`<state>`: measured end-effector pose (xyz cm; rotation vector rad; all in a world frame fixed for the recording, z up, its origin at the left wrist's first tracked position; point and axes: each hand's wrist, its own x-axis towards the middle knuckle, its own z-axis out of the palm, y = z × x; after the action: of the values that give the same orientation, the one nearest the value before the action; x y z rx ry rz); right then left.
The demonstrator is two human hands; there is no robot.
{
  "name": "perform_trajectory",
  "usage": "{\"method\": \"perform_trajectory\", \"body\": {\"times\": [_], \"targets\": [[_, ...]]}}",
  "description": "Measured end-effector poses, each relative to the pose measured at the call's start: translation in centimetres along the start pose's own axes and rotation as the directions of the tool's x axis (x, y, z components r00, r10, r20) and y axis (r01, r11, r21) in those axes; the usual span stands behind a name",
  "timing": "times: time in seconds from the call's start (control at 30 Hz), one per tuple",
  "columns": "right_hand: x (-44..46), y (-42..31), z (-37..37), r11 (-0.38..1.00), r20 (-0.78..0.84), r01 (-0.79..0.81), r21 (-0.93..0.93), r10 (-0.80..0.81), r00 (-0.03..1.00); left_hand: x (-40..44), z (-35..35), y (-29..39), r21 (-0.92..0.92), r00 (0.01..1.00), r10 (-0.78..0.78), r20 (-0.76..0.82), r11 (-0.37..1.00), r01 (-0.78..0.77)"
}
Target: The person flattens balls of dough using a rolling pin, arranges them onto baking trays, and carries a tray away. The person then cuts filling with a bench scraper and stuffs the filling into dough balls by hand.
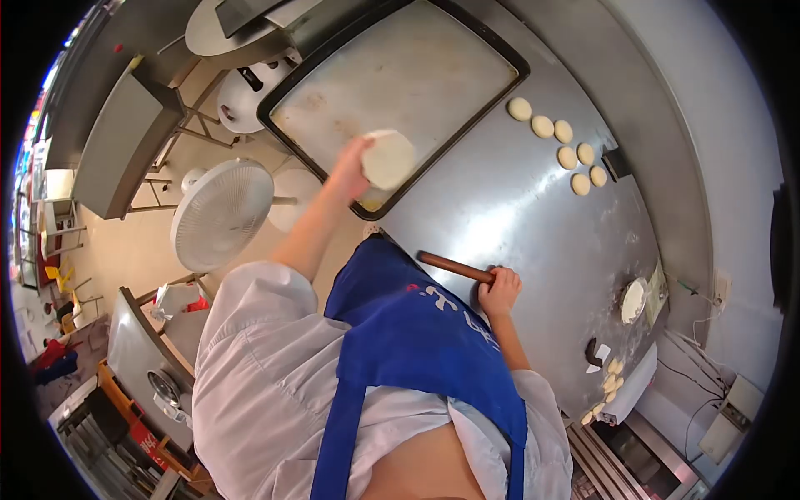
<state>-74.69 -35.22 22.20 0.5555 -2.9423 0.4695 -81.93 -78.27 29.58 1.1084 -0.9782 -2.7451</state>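
My left hand point(353, 169) grips the edge of a flat round of dough point(390, 160), which is pale and slightly blurred. Hand and dough are over the near corner of a large dark-rimmed baking tray point(467, 20). Closed around one end of a brown wooden rolling pin point(450, 265) is my right hand point(500, 292), by the front edge of the metal worktop point(533, 217). Several small dough balls point(542, 127), slightly flattened, sit at the far side of the worktop, right of the tray.
A bowl of white flour point(634, 301) stands at the right of the worktop. More dough pieces point(614, 379) lie near its right end beside a dark curved object point(592, 354). To my left are a white fan point(223, 215) and a grey counter point(125, 142).
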Motion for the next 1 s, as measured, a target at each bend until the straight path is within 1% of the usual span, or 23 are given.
{"method": "perform_trajectory", "body": {"times": [0.03, 0.07, 0.1, 0.2, 0.3, 0.4, 0.43, 0.47, 0.5, 0.53, 0.57, 0.6, 0.63, 0.67, 0.7, 0.73, 0.77, 0.8, 0.83, 0.87, 0.9, 0.93, 1.0], "targets": [[0.0, -0.1, 0.0, 1.0, 0.021, -0.026, -0.015, 0.027, 0.999, 2.9, -2.7, 1.6, -0.052, 0.998, -0.002, 0.056, 0.999, 0.005], [0.4, -0.4, 0.1, 0.999, 0.034, -0.038, -0.026, 0.038, 0.999, 4.5, -4.5, 4.6, -0.032, 0.998, -0.056, 0.024, 0.998, 0.057], [0.2, -0.5, 0.1, 0.998, 0.05, -0.059, -0.038, 0.061, 0.997, 5.7, -5.7, 6.6, -0.006, 0.993, -0.117, -0.008, 0.993, 0.117], [-0.1, -0.8, -0.1, 0.992, 0.046, -0.112, -0.062, 0.115, 0.992, 8.8, -7.8, 8.3, 0.127, 0.985, -0.169, -0.046, 0.977, 0.173], [-0.4, -0.9, 0.2, 0.987, 0.038, -0.15, -0.051, 0.152, 0.988, 8.0, -7.0, 8.6, 0.487, 0.996, 0.016, -0.093, 0.873, 0.031], [-0.5, -0.2, 0.7, 0.989, 0.053, -0.149, -0.001, 0.149, 0.987, 8.9, -8.0, 7.0, 0.71, 0.977, 0.214, 0.002, 0.687, -0.152], [-0.7, 0.2, 0.9, 0.989, 0.057, -0.15, 0.019, 0.148, 0.987, 8.8, -8.3, 6.6, 0.908, 0.905, 0.423, 0.042, 0.361, -0.211], [-0.8, 0.2, 0.7, 0.99, 0.065, -0.134, 0.05, 0.131, 0.989, 8.1, -8.2, 5.8, 0.981, 0.796, 0.582, 0.167, -0.017, -0.193], [-0.4, 0.0, 0.3, 0.989, 0.07, -0.126, 0.077, 0.121, 0.99, 7.4, -7.5, 4.7, 0.918, 0.663, 0.661, 0.351, -0.384, -0.102], [-0.1, -0.3, -0.3, 0.987, 0.076, -0.121, 0.104, 0.114, 0.991, 5.9, -5.9, 3.9, 0.847, 0.558, 0.673, 0.486, -0.519, -0.113], [0.7, -1.1, -1.4, 0.99, 0.059, -0.067, 0.123, 0.06, 0.996, 3.6, -3.9, 3.5, 0.762, 0.442, 0.657, 0.611, -0.64, -0.103], [1.7, -1.5, -1.8, 0.988, 0.011, -0.057, 0.143, 0.056, 0.998, 1.9, -2.1, 3.0, 0.667, 0.315, 0.618, 0.72, -0.742, -0.07], [2.8, -1.7, -1.9, 0.986, -0.033, -0.039, 0.163, 0.045, 0.998, 0.8, -0.3, 1.7, 0.616, 0.507, 0.463, 0.727, -0.767, -0.182], [4.3, -1.2, -1.8, 0.983, -0.077, -0.011, 0.185, 0.026, 0.997, -0.2, 1.9, -0.1, 0.578, 0.661, 0.278, 0.697, -0.763, -0.289], [6.3, -0.4, -1.4, 0.983, -0.112, -0.027, 0.181, 0.048, 0.992, -1.3, 4.0, -2.1, 0.554, 0.77, 0.073, 0.634, -0.738, -0.386], [8.7, 0.5, -0.6, 0.982, -0.148, -0.046, 0.183, 0.074, 0.986, -1.5, 5.1, -5.7, 0.485, 0.748, -0.102, 0.656, -0.702, -0.521], [11.6, 1.3, -0.1, 0.984, -0.16, -0.046, 0.175, 0.074, 0.984, 0.2, 1.8, -10.8, 0.27, 0.351, -0.075, 0.933, -0.499, -0.823], [14.8, 2.0, 0.3, 0.985, -0.173, -0.048, 0.167, 0.077, 0.982, -1.5, 4.4, -12.7, 0.052, 0.186, -0.33, 0.926, -0.376, -0.925], [18.5, 2.2, 0.1, 0.988, -0.204, 0.008, 0.156, 0.024, 0.979, -2.5, 4.1, -15.7, -0.051, 0.033, -0.266, 0.964, -0.302, -0.952], [22.3, 2.2, -0.1, 0.988, -0.235, 0.064, 0.138, -0.03, 0.972, -3.8, 5.7, -16.4, -0.099, 0.02, -0.351, 0.936, -0.318, -0.943], [25.9, 2.5, 0.4, 0.993, -0.215, 0.074, 0.097, -0.051, 0.975, -3.6, 5.6, -18.1, -0.037, 0.09, -0.393, 0.915, -0.304, -0.952], [29.4, 2.6, 1.0, 0.995, -0.193, 0.083, 0.055, -0.071, 0.979, -3.2, 5.5, -19.1, -0.003, 0.127, -0.39, 0.912, -0.315, -0.949], [35.9, 2.1, 2.0, 0.998, -0.284, -0.022, -0.05, 0.007, 0.959, -2.8, 5.0, -20.0, 0.074, 0.209, -0.386, 0.899, -0.337, -0.939]]}}
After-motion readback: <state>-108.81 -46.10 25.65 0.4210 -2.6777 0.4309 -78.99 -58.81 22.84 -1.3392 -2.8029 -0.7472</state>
